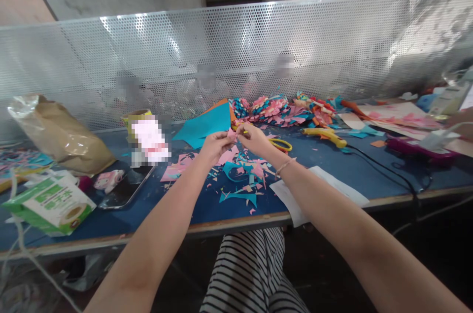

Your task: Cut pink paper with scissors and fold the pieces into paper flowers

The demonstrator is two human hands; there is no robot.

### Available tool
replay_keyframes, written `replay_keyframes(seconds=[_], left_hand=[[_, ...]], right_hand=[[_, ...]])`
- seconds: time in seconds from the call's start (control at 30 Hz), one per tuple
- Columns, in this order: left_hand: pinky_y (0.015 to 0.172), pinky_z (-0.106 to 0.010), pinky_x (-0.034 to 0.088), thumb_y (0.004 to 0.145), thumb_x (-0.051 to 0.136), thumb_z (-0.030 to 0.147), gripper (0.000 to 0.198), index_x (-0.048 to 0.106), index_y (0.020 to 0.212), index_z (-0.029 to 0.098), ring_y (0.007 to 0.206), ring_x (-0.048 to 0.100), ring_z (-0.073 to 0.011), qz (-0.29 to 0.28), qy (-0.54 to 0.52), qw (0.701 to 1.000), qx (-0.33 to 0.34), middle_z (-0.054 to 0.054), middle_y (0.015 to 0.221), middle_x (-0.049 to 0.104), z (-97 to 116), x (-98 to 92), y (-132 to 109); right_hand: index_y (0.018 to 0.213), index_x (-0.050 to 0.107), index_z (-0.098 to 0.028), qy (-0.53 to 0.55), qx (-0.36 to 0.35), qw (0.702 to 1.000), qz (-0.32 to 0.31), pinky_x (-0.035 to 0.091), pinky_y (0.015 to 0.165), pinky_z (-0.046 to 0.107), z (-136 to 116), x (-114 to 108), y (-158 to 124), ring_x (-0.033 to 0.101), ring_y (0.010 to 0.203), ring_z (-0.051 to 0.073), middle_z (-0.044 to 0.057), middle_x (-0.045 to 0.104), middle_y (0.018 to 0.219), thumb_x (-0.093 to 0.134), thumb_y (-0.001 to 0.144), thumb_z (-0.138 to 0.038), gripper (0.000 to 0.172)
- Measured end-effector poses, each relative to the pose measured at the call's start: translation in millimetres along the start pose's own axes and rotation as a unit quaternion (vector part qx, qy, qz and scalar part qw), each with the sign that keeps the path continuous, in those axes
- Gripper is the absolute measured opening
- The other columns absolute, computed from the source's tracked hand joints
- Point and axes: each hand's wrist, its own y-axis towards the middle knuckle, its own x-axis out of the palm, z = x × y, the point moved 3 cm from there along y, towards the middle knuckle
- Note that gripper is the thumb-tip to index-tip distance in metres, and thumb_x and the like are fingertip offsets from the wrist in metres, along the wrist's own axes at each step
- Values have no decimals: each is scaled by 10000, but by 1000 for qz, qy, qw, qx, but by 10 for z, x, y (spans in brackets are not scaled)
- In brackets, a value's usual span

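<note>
Holding: your left hand and right hand pinched one pink paper scrap.
Beneath: paper offcuts littered the blue table.

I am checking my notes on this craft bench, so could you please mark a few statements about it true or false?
1. Both hands pinch a small pink paper piece between them. True: left hand, right hand.
2. The yellow glue gun lies left of the hands. False: it lies to their right.
3. A teal paper sheet lies behind the hands. True.
4. The green carton stands upright by the mesh screen. False: it lies near the table's front edge, at left.
5. Paper scraps litter the blue table. True.
</note>
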Motion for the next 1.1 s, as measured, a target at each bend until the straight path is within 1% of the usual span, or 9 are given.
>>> replay_keyframes(seconds=[0.17, 0.3, 0.4, 0.6, 0.77, 1.0, 1.1], left_hand=[[640, -250, 458, 516, 761, 161, 196, 610, 629, 111, 564, 560, -83, -9, -1, 1000, -13, -17, 600, 605, -12, 20, -4], [622, -244, 454, 547, 749, 170, 175, 616, 643, 108, 542, 551, -78, -25, 4, 999, -32, -15, 575, 595, -26, 49, -21], [609, -237, 450, 553, 747, 168, 171, 617, 644, 105, 532, 545, -72, -27, 4, 999, -29, -12, 570, 591, -24, 62, -30], [609, -243, 443, 573, 735, 147, 141, 617, 635, 100, 517, 529, -66, -20, 0, 1000, -24, -11, 562, 586, -19, 62, -30], [579, -215, 435, 586, 715, 108, 113, 612, 630, 98, 502, 527, -57, -8, -23, 999, -40, -3, 546, 587, -20, 60, -30], [569, -192, 440, 623, 681, 62, 81, 604, 621, 89, 492, 536, -48, 14, -49, 997, -56, -11, 547, 598, -9, 44, -32], [580, -197, 443, 638, 671, 56, 80, 602, 615, 91, 501, 540, -50, 17, -51, 997, -57, -18, 557, 603, -8, 35, -29]], right_hand=[[725, 489, -189, -2, -6, 1000, 13, 332, 532, 230, -31, -22, -3, 434, 552, 99, -18, 492, 646, 451, 698, -177, 49], [726, 497, -186, 7, -9, 1000, 6, 339, 537, 229, -59, -19, -5, 441, 565, 101, -13, 497, 656, 449, 698, -171, 57], [723, 501, -184, 14, -9, 1000, 3, 343, 534, 225, -63, -15, -5, 441, 567, 99, -13, 497, 663, 450, 700, -172, 58], [732, 518, -177, 25, 6, 1000, 0, 344, 527, 226, -70, -23, -13, 425, 534, 83, -14, 515, 685, 457, 702, -177, 68], [740, 529, -169, 29, -9, 1000, -5, 354, 541, 221, -100, -30, -9, 451, 582, 94, -1, 529, 707, 452, 714, -176, 82], [784, 562, -148, 19, -24, 999, -26, 355, 527, 213, -63, -5, 3, 441, 546, 78, 7, 542, 736, 450, 735, -194, 131], [792, 570, -145, 18, -22, 999, -23, 357, 530, 212, -46, -2, 0, 440, 540, 77, 6, 553, 731, 455, 746, -211, 140]])
